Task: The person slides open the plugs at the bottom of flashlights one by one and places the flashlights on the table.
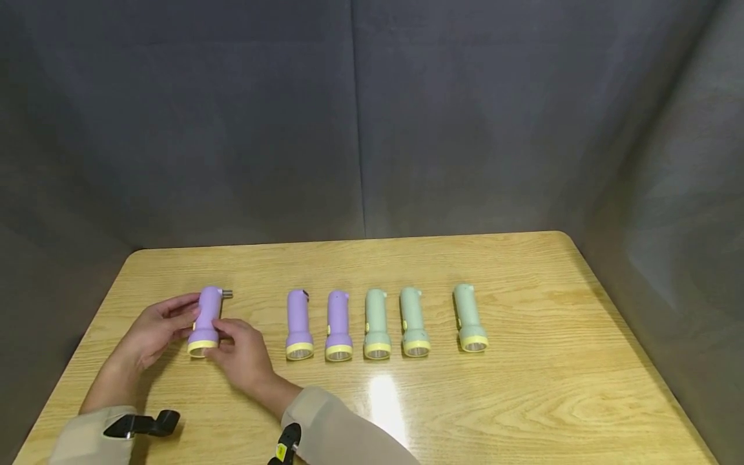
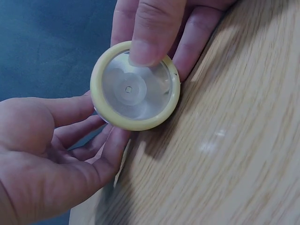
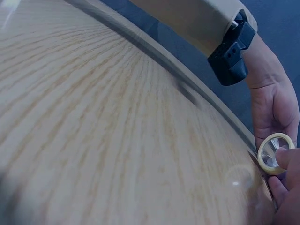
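Note:
At the left of the table, a purple flashlight (image 1: pixel 208 316) with a yellow rim is held between both hands. My left hand (image 1: pixel 152 330) grips its barrel from the left. From the right, my right hand (image 1: pixel 245 356) holds the front part, and in the left wrist view its thumb (image 2: pixel 152 35) lies over the clear lens (image 2: pixel 133 91). Metal prongs (image 1: pixel 227 294) stick out sideways at the flashlight's rear end. In the right wrist view the flashlight's yellow-rimmed head (image 3: pixel 265 161) shows at the right edge, partly covered by the right hand (image 3: pixel 289 187).
Right of the hands lie two purple flashlights (image 1: pixel 298 323) (image 1: pixel 338 323) in a row with two mint green ones (image 1: pixel 376 323) (image 1: pixel 413 320). Another mint green flashlight (image 1: pixel 468 316) lies farther right. Dark curtains (image 1: pixel 232 129) surround the wooden table (image 1: pixel 552 400).

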Available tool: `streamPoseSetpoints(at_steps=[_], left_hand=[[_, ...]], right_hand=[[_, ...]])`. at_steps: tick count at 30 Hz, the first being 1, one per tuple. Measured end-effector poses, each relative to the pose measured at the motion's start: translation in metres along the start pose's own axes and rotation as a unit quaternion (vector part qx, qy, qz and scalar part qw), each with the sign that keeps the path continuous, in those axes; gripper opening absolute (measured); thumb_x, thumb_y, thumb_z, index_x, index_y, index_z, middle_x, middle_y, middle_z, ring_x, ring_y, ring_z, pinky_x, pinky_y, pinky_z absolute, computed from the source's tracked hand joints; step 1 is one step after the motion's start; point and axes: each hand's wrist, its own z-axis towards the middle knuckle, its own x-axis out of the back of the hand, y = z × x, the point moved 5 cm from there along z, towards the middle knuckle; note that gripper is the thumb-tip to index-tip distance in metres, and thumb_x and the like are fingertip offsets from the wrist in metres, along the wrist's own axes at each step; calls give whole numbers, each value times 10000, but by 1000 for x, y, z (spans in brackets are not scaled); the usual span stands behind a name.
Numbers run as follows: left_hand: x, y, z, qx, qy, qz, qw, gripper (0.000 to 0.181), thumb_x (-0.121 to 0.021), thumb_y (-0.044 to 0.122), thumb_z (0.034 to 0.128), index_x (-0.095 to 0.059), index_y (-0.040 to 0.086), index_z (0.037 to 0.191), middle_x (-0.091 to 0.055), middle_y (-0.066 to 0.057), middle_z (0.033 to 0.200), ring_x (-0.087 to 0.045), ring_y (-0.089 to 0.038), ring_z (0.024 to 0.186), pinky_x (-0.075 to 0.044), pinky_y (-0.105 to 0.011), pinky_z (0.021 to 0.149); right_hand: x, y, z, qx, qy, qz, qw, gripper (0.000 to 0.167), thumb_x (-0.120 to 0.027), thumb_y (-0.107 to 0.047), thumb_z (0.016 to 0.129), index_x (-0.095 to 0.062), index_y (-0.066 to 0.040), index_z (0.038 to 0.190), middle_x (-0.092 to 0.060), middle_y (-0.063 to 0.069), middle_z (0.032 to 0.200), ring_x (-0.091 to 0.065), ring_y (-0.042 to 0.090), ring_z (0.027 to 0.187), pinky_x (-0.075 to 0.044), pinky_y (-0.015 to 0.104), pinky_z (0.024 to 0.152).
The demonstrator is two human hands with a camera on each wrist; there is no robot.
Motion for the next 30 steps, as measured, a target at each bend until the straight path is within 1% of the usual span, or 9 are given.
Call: streamPoseSetpoints(at_steps=[4, 10, 17, 20, 24, 30], left_hand=[[2, -2, 1, -20, -83, -15, 10000, 630, -573, 191, 1058, -299, -145, 1515, -584, 217, 1093, -572, 62, 998, -556, -226, 816], [1, -2, 2, -8, -81, 35, 10000, 634, -571, 203, 1060, -299, -138, 1520, -578, 191, 1114, -569, 51, 996, -552, -227, 811], [1, -1, 0, 30, 15, 203, 9998, 624, -564, 218, 1064, -313, -125, 1520, -563, 186, 1137, -554, 43, 987, -537, -223, 800], [1, -1, -1, 52, 32, 253, 9997, 630, -560, 234, 1065, -313, -120, 1524, -558, 168, 1167, -548, 54, 991, -534, -215, 807], [1, -2, 0, 5, -12, 173, 9999, 649, -573, 244, 1059, -308, -122, 1525, -555, 166, 1177, -544, 65, 1006, -531, -205, 824], [2, -3, 2, -8, -16, 52, 10000, 672, -589, 265, 1050, -313, -128, 1520, -556, 231, 1127, -545, 75, 1017, -521, -180, 840]], right_hand=[[-1, -1, -1, -4, -46, -316, 9995, 460, -797, -31, 875, -667, -36, 1316, -645, 37, 1308, -611, 0, 1100, -489, 57, 820], [-1, -2, 0, 147, -55, -626, 9979, 451, -792, -33, 880, -668, -30, 1313, -652, 56, 1318, -618, 9, 1112, -475, 39, 816], [-2, -2, 0, 285, -146, -693, 9971, 458, -776, 15, 879, -657, -7, 1320, -649, 77, 1329, -623, 32, 1136, -468, 34, 825], [-3, -2, 0, 334, -184, -781, 9962, 459, -774, 9, 884, -653, -9, 1326, -647, 76, 1333, -622, 29, 1134, -464, 28, 822], [-2, -1, 0, 337, -189, -788, 9961, 465, -774, -2, 889, -643, -9, 1335, -648, 72, 1327, -631, 28, 1121, -462, 26, 817], [-1, -1, 0, 318, -232, -745, 9964, 475, -773, -13, 894, -628, -3, 1346, -644, 77, 1325, -637, 33, 1114, -464, 27, 814]])
